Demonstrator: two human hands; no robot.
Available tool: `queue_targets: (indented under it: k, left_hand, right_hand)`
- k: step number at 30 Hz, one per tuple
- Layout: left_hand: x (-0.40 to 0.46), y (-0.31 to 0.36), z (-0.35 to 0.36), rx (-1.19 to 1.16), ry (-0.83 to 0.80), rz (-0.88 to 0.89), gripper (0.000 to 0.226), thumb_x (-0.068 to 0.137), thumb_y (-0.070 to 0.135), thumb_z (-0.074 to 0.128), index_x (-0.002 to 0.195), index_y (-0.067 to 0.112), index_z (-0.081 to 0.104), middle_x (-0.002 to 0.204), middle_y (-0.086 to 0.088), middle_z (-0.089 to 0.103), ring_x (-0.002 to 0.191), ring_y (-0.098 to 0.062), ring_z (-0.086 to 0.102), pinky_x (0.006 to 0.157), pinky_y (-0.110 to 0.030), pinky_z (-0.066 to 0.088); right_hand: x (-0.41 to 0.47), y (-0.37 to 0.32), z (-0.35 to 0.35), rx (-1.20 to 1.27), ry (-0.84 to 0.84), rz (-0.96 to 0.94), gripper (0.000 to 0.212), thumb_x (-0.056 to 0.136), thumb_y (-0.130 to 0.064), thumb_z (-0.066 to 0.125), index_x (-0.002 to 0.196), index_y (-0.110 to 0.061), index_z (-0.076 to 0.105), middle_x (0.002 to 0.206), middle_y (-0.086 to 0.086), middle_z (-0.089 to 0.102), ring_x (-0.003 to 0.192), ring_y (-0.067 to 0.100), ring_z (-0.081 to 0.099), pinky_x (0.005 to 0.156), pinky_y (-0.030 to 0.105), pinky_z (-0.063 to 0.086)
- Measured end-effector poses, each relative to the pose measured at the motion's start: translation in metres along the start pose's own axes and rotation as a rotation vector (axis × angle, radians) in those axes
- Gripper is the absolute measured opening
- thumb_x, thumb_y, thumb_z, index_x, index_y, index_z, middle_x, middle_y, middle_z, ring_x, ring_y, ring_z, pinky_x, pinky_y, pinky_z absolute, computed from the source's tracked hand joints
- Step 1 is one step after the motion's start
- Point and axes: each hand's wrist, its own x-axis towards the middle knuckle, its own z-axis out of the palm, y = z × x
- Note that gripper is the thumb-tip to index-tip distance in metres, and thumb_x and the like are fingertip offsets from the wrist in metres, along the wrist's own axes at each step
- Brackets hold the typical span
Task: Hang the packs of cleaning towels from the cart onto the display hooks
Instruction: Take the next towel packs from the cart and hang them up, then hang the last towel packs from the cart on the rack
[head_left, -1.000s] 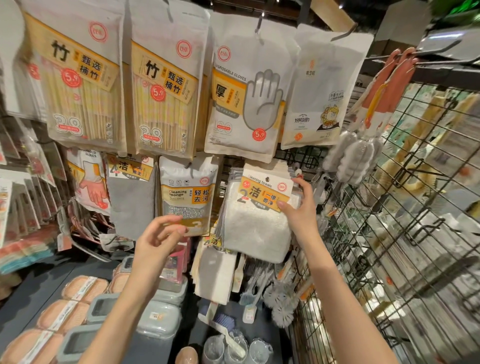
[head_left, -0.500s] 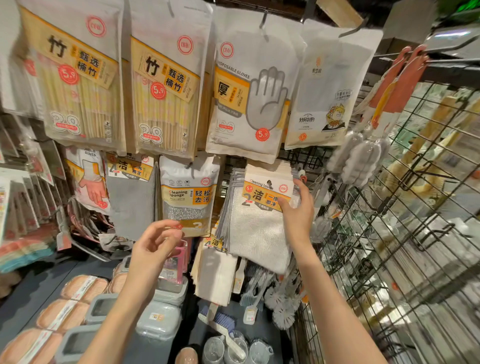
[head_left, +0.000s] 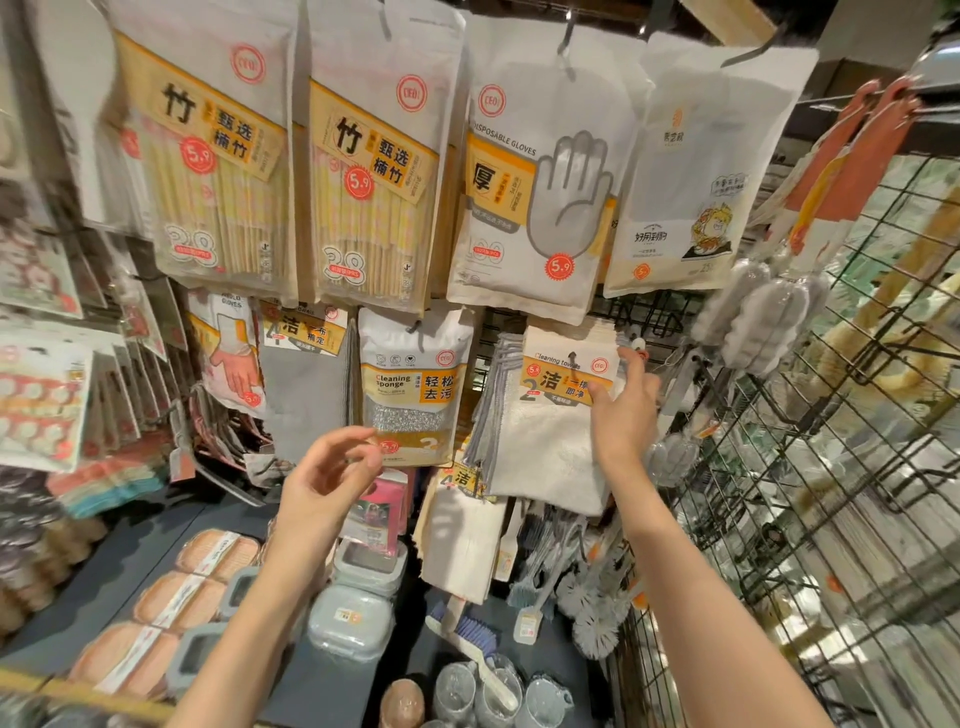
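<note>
A pack of white cleaning towels (head_left: 545, 447) with an orange label hangs in the lower row of the display, and a dark hook (head_left: 573, 358) shows through the hole of its card. My right hand (head_left: 621, 421) holds the card's right edge, thumb on the label and index finger pointing up beside it. More towel packs are stacked behind it on the same hook. My left hand (head_left: 327, 478) hovers lower left in front of a cleaning sponge pack (head_left: 413, 384), fingers loosely curled and holding nothing.
Chopstick packs (head_left: 374, 171) and disposable glove packs (head_left: 545, 182) hang in the top row. A black wire grid (head_left: 810, 467) with bottle brushes (head_left: 753, 317) stands on the right. Below are lidded boxes (head_left: 348, 618), brushes (head_left: 467, 634) and sponges (head_left: 192, 597) on a dark shelf.
My right hand lifted the towel pack up and left until it straightened against the stack with the hook through its card. My left hand stayed almost still.
</note>
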Motion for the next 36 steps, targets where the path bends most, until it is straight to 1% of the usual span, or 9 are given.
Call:
queue_targets:
  k: [7,10,14,19,23,28,31,33,36]
  left_hand:
    - [-0.025,0.020,-0.004,0.198,0.059,0.060,0.032,0.085,0.011,0.068,0.111,0.031,0.065,0.103,0.013,0.071,0.092,-0.005,0.065,0.078,-0.018,0.052]
    - [-0.045,0.029,-0.009,0.306,0.082,0.076,0.036,0.087,0.014,0.068,0.116,0.035,0.061,0.110,0.016,0.067,0.101,-0.002,0.062,0.087,-0.021,0.051]
    - [-0.080,0.037,-0.014,0.485,0.141,0.092,0.043,0.087,0.026,0.068,0.126,0.037,0.054,0.126,0.022,0.057,0.116,0.006,0.050,0.092,-0.008,0.039]
    - [-0.131,0.045,-0.028,0.620,0.230,0.084,0.051,0.086,0.032,0.068,0.122,0.056,0.042,0.124,0.043,0.043,0.124,0.014,0.034,0.099,-0.018,0.031]
    - [-0.180,0.053,-0.053,0.691,0.357,0.043,0.051,0.085,0.045,0.068,0.121,0.063,0.036,0.129,0.032,0.041,0.131,-0.002,0.032,0.102,-0.030,0.030]
    - [-0.251,0.071,-0.099,0.833,0.570,-0.006,0.059,0.085,0.027,0.071,0.132,0.043,0.039,0.136,0.015,0.044,0.132,-0.012,0.035,0.106,-0.036,0.031]
    - [-0.289,0.091,-0.131,1.024,0.726,-0.017,0.060,0.081,0.018,0.077,0.131,0.030,0.046,0.132,0.006,0.051,0.127,-0.024,0.043,0.106,-0.043,0.033]
    - [-0.309,0.103,-0.154,1.125,0.826,-0.061,0.061,0.079,0.019,0.078,0.133,0.021,0.052,0.134,-0.001,0.056,0.125,-0.028,0.046,0.105,-0.040,0.032]
    - [-0.339,0.118,-0.185,1.220,0.907,-0.071,0.063,0.077,0.034,0.072,0.134,0.016,0.054,0.133,-0.001,0.057,0.124,-0.024,0.048,0.096,-0.023,0.027]
  right_hand:
    - [-0.024,0.002,-0.020,-0.026,-0.077,-0.109,0.056,0.092,-0.027,0.056,0.143,-0.030,0.034,0.144,0.008,0.030,0.135,0.025,0.026,0.097,0.048,0.038]
    - [-0.039,-0.006,-0.031,0.008,-0.149,-0.222,0.054,0.090,-0.027,0.059,0.141,-0.026,0.039,0.151,0.007,0.023,0.140,0.024,0.012,0.109,0.044,0.022]
    - [-0.063,-0.029,-0.043,0.207,-0.348,-0.360,0.050,0.090,-0.029,0.060,0.138,-0.026,0.044,0.148,0.004,0.029,0.137,0.014,0.017,0.109,0.027,0.015]
    - [-0.111,-0.057,-0.048,0.361,-0.618,-0.436,0.051,0.091,-0.033,0.059,0.139,-0.027,0.043,0.148,-0.007,0.033,0.136,0.002,0.020,0.108,0.019,0.013]
    - [-0.161,-0.074,-0.041,0.381,-0.788,-0.531,0.055,0.090,-0.037,0.060,0.141,-0.028,0.040,0.150,-0.007,0.031,0.139,0.006,0.021,0.113,0.027,0.015]
    - [-0.236,-0.108,-0.021,0.424,-1.029,-0.644,0.057,0.089,-0.036,0.060,0.141,-0.025,0.038,0.149,-0.003,0.033,0.137,0.007,0.025,0.115,0.034,0.023]
    - [-0.287,-0.137,-0.009,0.443,-1.125,-0.777,0.058,0.090,-0.039,0.058,0.142,-0.026,0.037,0.150,-0.003,0.031,0.134,-0.001,0.017,0.109,0.018,0.010]
    - [-0.322,-0.157,-0.001,0.445,-1.190,-0.863,0.059,0.090,-0.042,0.056,0.142,-0.027,0.036,0.152,-0.004,0.028,0.137,0.000,0.015,0.105,0.015,0.007]
    - [-0.372,-0.189,0.011,0.460,-1.256,-0.997,0.060,0.089,-0.046,0.053,0.143,-0.024,0.036,0.153,-0.003,0.028,0.143,0.010,0.015,0.113,0.025,0.010]
